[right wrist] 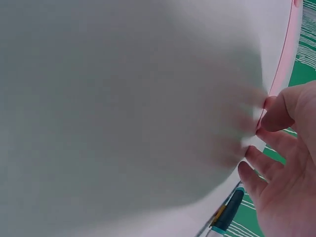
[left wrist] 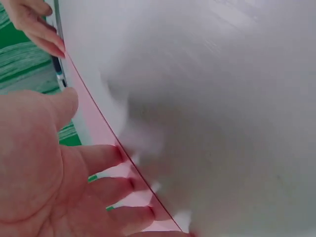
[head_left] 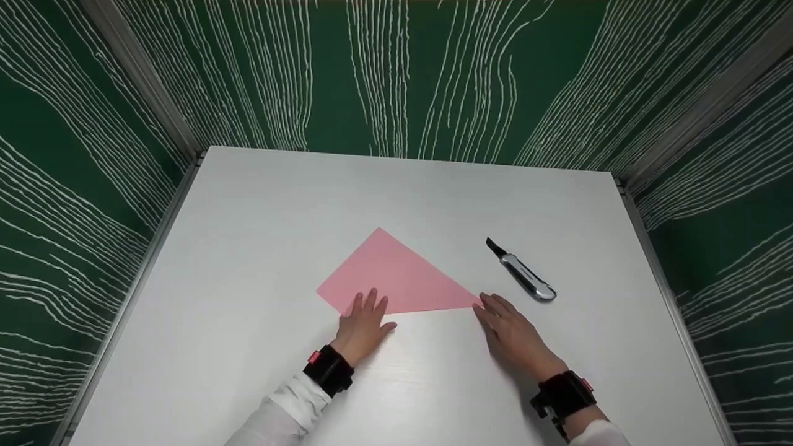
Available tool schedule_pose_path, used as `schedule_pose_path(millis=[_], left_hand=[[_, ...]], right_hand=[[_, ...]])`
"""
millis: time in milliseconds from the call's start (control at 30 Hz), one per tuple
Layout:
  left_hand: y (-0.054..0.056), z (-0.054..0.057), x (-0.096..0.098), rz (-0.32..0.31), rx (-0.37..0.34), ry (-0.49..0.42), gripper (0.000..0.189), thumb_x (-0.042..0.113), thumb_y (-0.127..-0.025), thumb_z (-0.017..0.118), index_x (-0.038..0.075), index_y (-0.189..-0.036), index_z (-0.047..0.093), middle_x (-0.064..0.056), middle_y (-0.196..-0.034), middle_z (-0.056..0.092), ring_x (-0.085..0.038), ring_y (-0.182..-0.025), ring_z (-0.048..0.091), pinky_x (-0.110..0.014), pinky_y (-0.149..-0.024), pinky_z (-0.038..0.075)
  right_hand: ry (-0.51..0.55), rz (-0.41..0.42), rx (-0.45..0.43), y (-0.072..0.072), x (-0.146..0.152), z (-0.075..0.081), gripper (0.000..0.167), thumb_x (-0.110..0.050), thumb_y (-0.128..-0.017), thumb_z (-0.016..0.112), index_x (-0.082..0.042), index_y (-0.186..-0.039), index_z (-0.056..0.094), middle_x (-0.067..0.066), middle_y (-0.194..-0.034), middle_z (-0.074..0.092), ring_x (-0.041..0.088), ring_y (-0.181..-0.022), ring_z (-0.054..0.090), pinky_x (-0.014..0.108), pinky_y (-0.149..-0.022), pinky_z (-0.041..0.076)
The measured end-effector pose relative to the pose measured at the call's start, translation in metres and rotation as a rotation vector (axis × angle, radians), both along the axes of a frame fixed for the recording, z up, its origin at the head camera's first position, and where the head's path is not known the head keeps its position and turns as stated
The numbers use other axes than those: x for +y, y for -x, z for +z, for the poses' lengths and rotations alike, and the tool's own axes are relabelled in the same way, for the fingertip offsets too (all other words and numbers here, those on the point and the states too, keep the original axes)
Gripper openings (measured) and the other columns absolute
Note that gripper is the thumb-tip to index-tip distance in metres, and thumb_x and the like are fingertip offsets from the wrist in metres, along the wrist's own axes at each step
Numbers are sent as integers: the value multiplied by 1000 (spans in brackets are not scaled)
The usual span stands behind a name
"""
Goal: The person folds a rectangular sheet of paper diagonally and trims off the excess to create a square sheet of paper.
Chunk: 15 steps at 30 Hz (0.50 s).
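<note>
A pink sheet of paper (head_left: 396, 269) lies flat on the white table, a long straight edge facing the person. My left hand (head_left: 365, 328) rests its spread fingers on the paper's near left part; in the left wrist view the fingertips (left wrist: 140, 183) touch it along that edge, with the thumb off to the side. At the pointed right corner, my right hand (head_left: 514, 334) touches the paper with its fingertips. Its thumb (right wrist: 278, 116) sits close to the pink edge in the right wrist view. Beyond this hand lies a utility knife (head_left: 525, 275), its dark blade extended.
The white table (head_left: 248, 217) has metal frame rails along both sides. Green walls (head_left: 334, 74) with white wavy lines stand behind and beside it. Each wrist wears a black strap (head_left: 330, 370) over or near a white sleeve.
</note>
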<state>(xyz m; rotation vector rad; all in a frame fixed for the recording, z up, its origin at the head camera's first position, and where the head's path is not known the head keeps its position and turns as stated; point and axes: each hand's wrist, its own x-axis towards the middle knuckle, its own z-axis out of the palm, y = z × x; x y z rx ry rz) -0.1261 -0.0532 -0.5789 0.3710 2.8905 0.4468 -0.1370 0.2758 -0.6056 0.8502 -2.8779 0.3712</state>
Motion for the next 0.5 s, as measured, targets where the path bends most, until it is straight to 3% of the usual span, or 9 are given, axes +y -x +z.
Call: schedule_pose_path(millis=[67,133,200,267,333,500], left_hand=[[4,2,-3,3,91,55,45,34,-99,60,4,-132,63,-19,-139,60,-36,-126,60,-50,-88,59],[11,3,-6,26,181,80,32,28,-96,65,1,-111,73,-17,-113,71,-32,-102,70,-42,-75,62],[16,4,-11,58,228,84,25,26,-93,69,2,-91,75,-13,-89,71,-28,-80,71,-39,-65,61],[22,4,-17,79,238,39,23,24,-90,73,2,-84,73,-11,-78,66,-27,-71,68,-39,-60,58],[26,4,-24,96,223,2,28,26,-87,77,1,-98,73,-14,-85,67,-29,-78,68,-41,-64,58],[35,1,-40,165,152,-18,87,42,-77,85,1,-144,48,-25,-124,58,-39,-110,58,-51,-82,57]], right_hand=[[7,-21,-34,1,1,0,39,-2,-91,67,1,-130,64,22,-141,57,41,-132,52,51,-105,48],[14,-39,-65,2,2,1,38,-2,-93,66,1,-131,64,21,-143,56,41,-134,51,50,-107,47],[19,-45,-82,3,3,2,38,-2,-93,65,2,-130,64,20,-144,56,40,-135,51,49,-107,46],[22,-37,-91,4,3,2,37,-2,-93,65,3,-130,64,21,-144,56,40,-135,51,49,-107,47],[27,-26,-94,4,4,2,37,-1,-93,65,3,-130,64,22,-143,56,41,-134,51,50,-106,47],[43,-20,-94,2,4,2,38,0,-92,65,3,-130,63,23,-143,56,42,-133,51,51,-106,47]])
